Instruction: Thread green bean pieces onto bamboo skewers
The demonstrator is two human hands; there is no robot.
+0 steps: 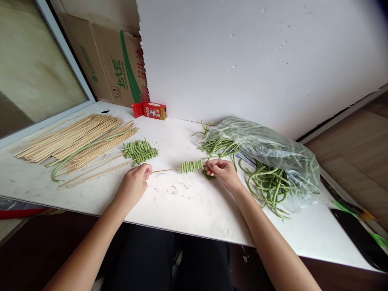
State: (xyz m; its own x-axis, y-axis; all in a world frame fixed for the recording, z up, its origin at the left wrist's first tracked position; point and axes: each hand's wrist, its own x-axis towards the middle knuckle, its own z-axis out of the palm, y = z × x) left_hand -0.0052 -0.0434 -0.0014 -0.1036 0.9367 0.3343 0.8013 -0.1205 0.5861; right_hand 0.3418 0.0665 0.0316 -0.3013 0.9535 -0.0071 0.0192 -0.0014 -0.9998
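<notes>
Thin bamboo skewer (168, 169) carrying coiled green long bean (192, 165): spans between hands, just over white surface (182, 206). Left hand (135, 184) pinches bare end; right hand (223, 171) closed on coil end, mid-threading.

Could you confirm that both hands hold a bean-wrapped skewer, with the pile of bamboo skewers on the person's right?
No: the head view shows the pile of bamboo skewers on their left; left hand and right hand do hold the bean-wrapped skewer.
</notes>
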